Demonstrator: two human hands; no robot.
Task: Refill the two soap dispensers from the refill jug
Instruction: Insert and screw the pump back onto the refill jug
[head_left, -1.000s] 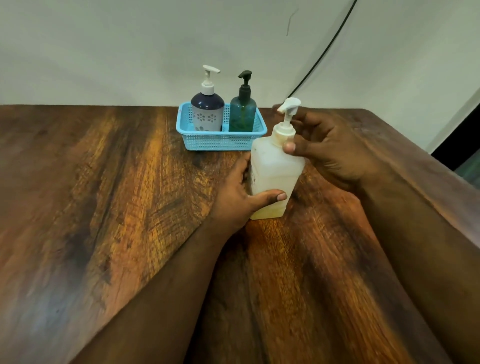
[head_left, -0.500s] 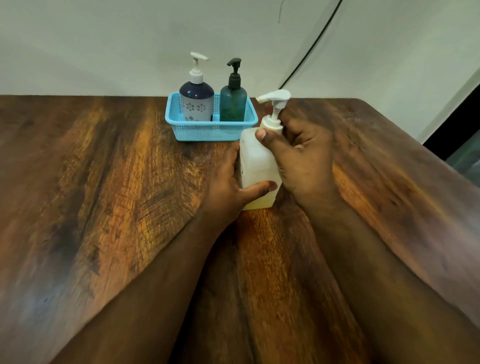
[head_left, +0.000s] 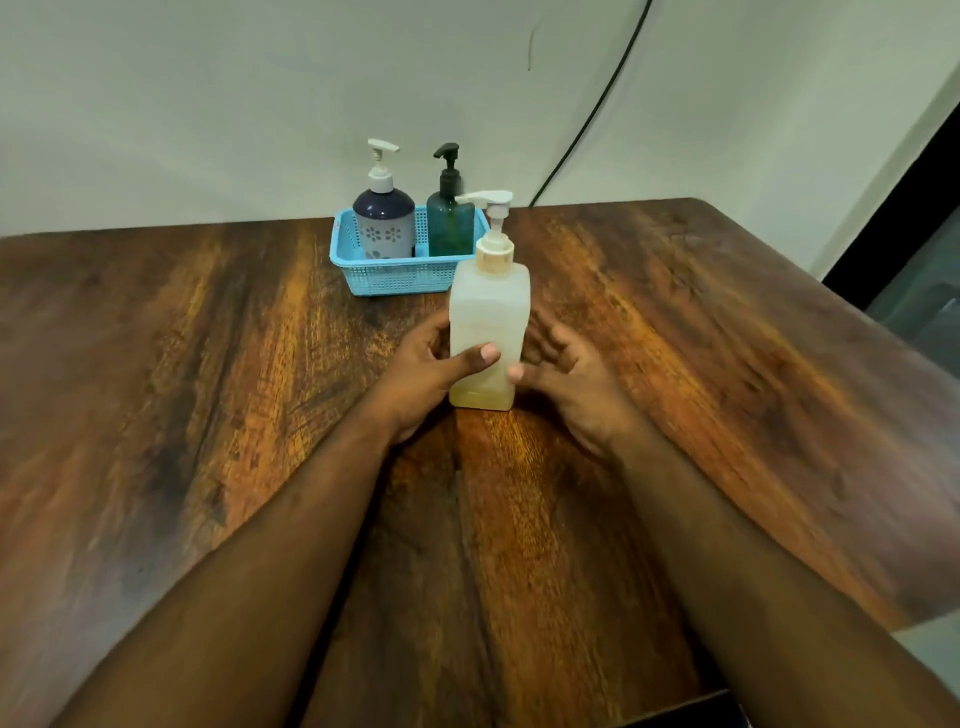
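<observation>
Left hand (head_left: 423, 371) fingers gripping jug (head_left: 488, 322), right hand (head_left: 569, 382) spread

Dark wooden table (head_left: 208, 415), blue basket (head_left: 395, 278) near far edge, pump jug (head_left: 488, 332) upright

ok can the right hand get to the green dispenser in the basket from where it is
Probably yes: the right hand is open, and the green dispenser stands at the basket's right end. Only the refill jug's pump partly overlaps it.
</observation>
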